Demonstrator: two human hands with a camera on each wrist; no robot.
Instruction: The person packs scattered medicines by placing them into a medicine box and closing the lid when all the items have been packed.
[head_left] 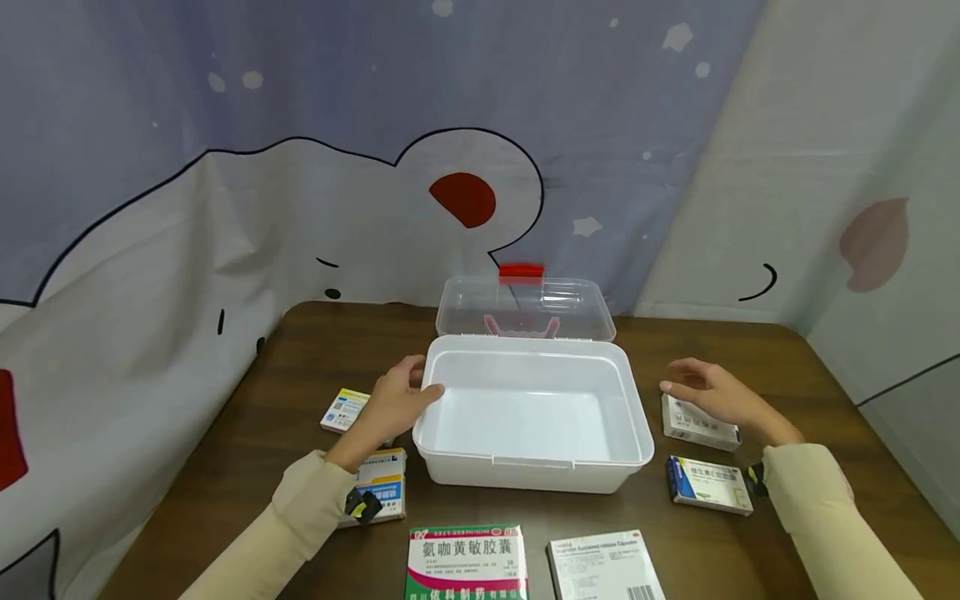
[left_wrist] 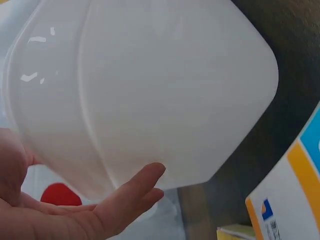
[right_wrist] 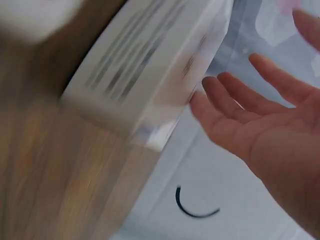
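A white plastic storage box (head_left: 532, 475) stands in the middle of the table, its clear lid (head_left: 577, 304) swung back behind it. My left hand (head_left: 397, 402) holds the box's left side, thumb over the rim and fingers against the outer wall; the left wrist view shows those fingertips (left_wrist: 152, 175) on the white wall. Over on the right, my right hand (head_left: 716, 392) hovers at a white medicine box (head_left: 697, 423), fingers loosely bent and nothing in them. In the right wrist view the fingertips (right_wrist: 200, 100) come right beside the edge of that medicine box (right_wrist: 145, 65).
Nearer me on the right lies a blue-and-white medicine box (head_left: 708, 485). A green-and-red carton (head_left: 467, 560) and a white carton (head_left: 606, 567) lie at the front. To the left are a yellow-and-white box (head_left: 347, 408) and a blue-and-yellow one (head_left: 390, 483), partly behind my left arm.
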